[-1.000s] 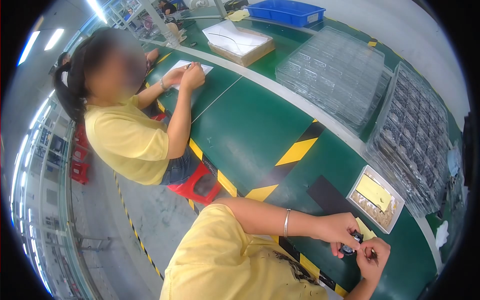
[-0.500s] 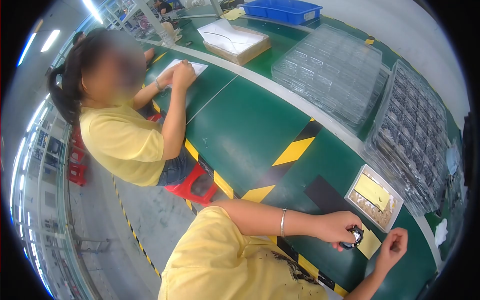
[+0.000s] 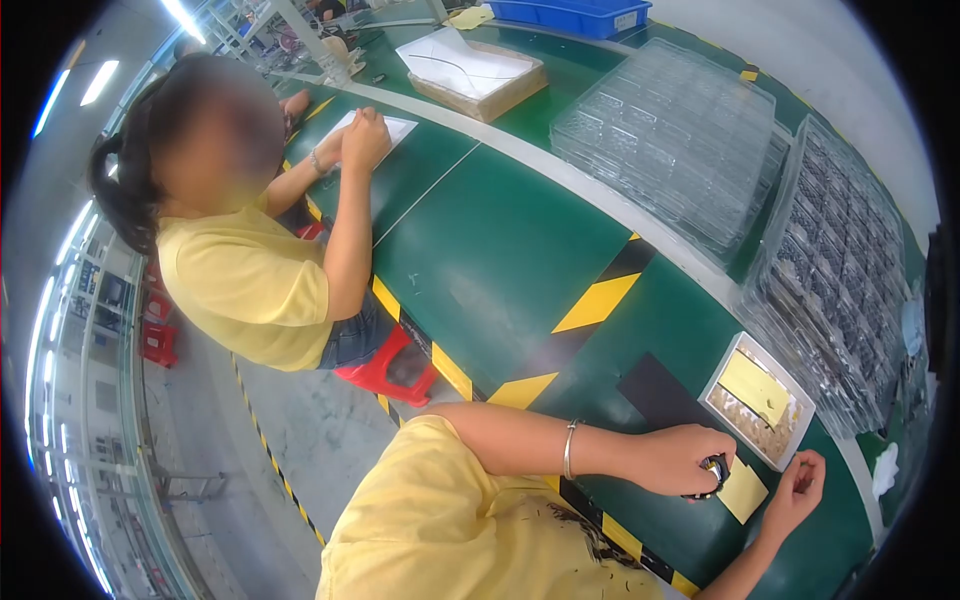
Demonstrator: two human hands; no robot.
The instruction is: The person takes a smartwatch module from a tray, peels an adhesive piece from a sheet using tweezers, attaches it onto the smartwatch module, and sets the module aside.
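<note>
As the head view shows, left hand (image 3: 690, 460) grips black round part (image 3: 716, 478) at its fingertips, near yellow card (image 3: 744, 491). Judged risk: loosened pinch, part drops and gets scuffed. Part well apart from right hand (image 3: 796, 490), fingers curled beside white tray (image 3: 795, 436); cannot tell whether anything's pinched there.

I was standing in a factory, on what looked like an assembly floor. A long green counter (image 3: 490, 225) ran across the room, striped with yellow-and-black tape (image 3: 596, 303). Two people in similar yellow shirts (image 3: 245, 265) worked along it. Stacks of clear plastic trays (image 3: 665, 140) lined its far side, near a blue bin (image 3: 575, 14). Plastic stools (image 3: 365, 378) stood about under tube lights (image 3: 98, 82).
</note>
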